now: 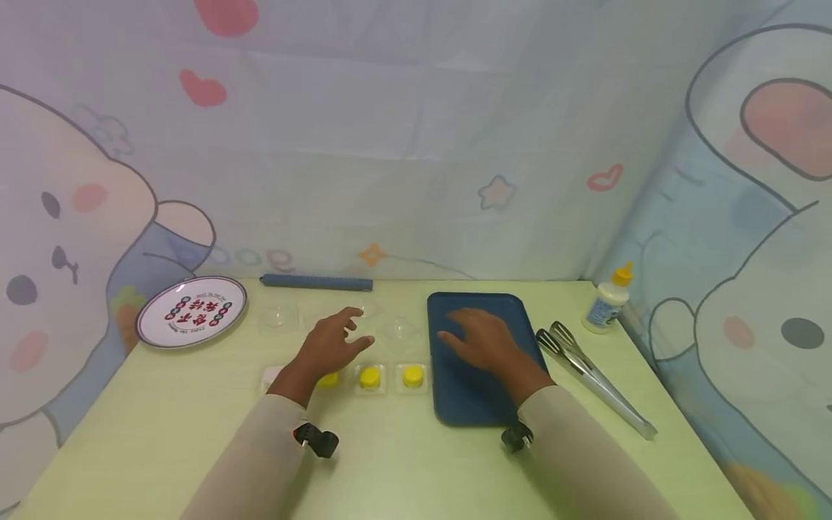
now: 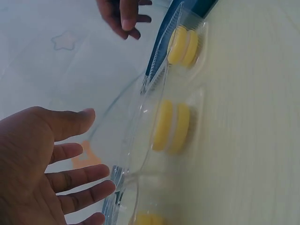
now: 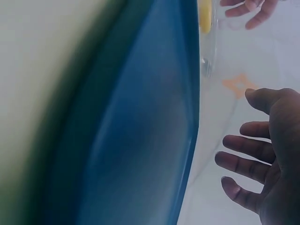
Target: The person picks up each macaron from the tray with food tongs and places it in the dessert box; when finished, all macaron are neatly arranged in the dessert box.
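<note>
hands (image 1: pixel 409 345) spread, holding nothing | blue tray (image 1: pixel 455 404) bare | clear cups (image 1: pixel 370 378): yellow cakes

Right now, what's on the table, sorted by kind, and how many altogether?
Yellow cakes in clear cups: 3
Pink cake, half hidden: 1
Clear lids: 3, hard to see
Blue tray: 1
Plate: 1
Tongs: 1
Squeeze bottle: 1
Blue bar: 1
Total: 12
</note>
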Motion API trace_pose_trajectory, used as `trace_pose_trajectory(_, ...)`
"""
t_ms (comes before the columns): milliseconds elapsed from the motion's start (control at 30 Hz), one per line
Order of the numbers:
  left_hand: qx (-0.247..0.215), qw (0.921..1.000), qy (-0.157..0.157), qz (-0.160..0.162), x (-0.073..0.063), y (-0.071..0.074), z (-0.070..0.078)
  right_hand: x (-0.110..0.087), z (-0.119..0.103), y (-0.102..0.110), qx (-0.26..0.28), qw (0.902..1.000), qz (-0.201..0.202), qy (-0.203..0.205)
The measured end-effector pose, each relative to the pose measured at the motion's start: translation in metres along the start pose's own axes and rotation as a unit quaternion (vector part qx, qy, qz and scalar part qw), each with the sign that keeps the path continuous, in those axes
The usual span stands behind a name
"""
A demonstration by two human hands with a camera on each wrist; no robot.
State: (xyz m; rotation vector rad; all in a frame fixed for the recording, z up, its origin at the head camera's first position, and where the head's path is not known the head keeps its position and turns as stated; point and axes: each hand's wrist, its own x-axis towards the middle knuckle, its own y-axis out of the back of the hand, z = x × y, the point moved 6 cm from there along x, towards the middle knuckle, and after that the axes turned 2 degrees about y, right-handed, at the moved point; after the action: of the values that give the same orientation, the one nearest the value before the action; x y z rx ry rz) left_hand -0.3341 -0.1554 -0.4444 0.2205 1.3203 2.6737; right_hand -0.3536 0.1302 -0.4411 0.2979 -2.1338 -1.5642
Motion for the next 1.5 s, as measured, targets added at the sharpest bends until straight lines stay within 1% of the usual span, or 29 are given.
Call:
trace_pose_trajectory(100, -0.001, 0.9999, 0.008, -0.006, 0.008, -0.005, 0.001, 0.013, -0.006, -0.006, 0.015, 0.9998, -0.014, 0.001)
trace_pose_trajectory(233, -0.002, 0.9996, 0.022, -0.017, 0.014, -0.014, 0.004, 0.026, -0.013, -0.014, 0.032, 0.9992, -0.020, 0.015)
trace_pose_trajectory(367, 0.000, 0.9994, 0.026, -0.022, 0.020, -0.021, 0.009, 0.037, -0.016, -0.021, 0.043, 0.9984, -0.025, 0.026)
trace_pose_trajectory(467, -0.003, 0.9993, 0.029, -0.022, 0.025, -0.024, 0.010, 0.044, -0.016, -0.026, 0.055, 0.9976, -0.035, 0.021)
trace_pose_trajectory(700, -0.014, 0.9989, 0.041, -0.021, 0.033, -0.035, 0.010, 0.053, -0.019, -0.035, 0.067, 0.9956, -0.065, 0.006)
trace_pose_trajectory(867, -0.022, 0.9981, 0.054, -0.017, 0.035, -0.039, 0.011, 0.057, -0.023, -0.039, 0.066, 0.9954, -0.070, 0.009)
trace_pose_trajectory(1000, -0.027, 0.9979, 0.059, -0.009, 0.037, -0.043, 0.012, 0.058, -0.027, -0.041, 0.059, 0.9960, -0.066, 0.010)
trace_pose_trajectory(1133, -0.050, 0.9973, 0.053, 0.006, 0.041, -0.047, 0.013, 0.058, -0.028, -0.042, 0.064, 0.9965, -0.052, 0.009)
trace_pose_trajectory(1233, -0.088, 0.9948, 0.045, 0.022, 0.044, -0.047, 0.015, 0.057, -0.028, -0.040, 0.079, 0.9965, -0.027, 0.008)
trace_pose_trajectory(1367, -0.138, 0.9888, 0.042, 0.040, 0.046, -0.044, 0.017, 0.057, -0.029, -0.033, 0.097, 0.9952, 0.011, 0.011)
trace_pose_trajectory(1500, -0.150, 0.9867, 0.039, 0.049, 0.044, -0.039, 0.019, 0.058, -0.026, -0.029, 0.105, 0.9939, 0.034, 0.006)
